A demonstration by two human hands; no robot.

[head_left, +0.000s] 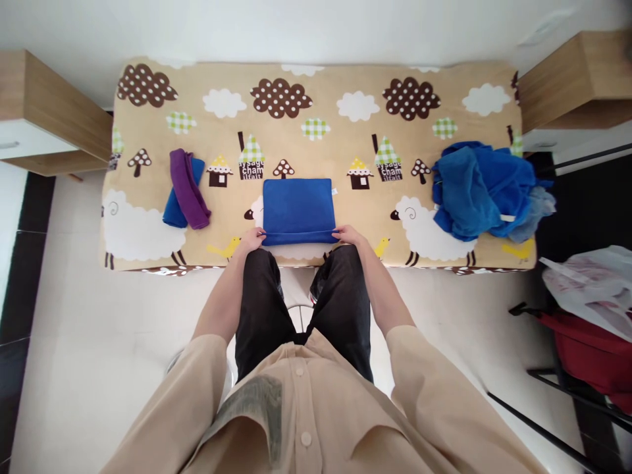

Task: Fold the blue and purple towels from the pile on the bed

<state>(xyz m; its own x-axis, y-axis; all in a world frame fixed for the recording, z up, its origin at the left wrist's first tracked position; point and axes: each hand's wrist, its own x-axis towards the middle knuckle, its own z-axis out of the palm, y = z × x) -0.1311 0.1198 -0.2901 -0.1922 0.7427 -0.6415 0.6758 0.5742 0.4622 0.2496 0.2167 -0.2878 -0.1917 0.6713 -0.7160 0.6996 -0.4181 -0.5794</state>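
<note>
A blue towel (299,205) lies flat in a rectangle on the bed in front of me, with a narrow fold along its near edge and a small white tag at its right side. My left hand (253,238) pinches the near left corner of that fold. At the opposite near corner, my right hand (346,235) grips the fold between thumb and fingers. To the left lie a rolled purple towel (189,189) and, partly beneath it, a rolled blue towel (175,210). A crumpled heap of blue towels (481,187) rests on the right.
The bed (316,148) has a beige sheet printed with sheep, clouds and houses. Wooden cabinets stand at its left (64,108) and right (557,82) ends. A white plastic bag (592,283) sits on a red item (587,349) at the lower right.
</note>
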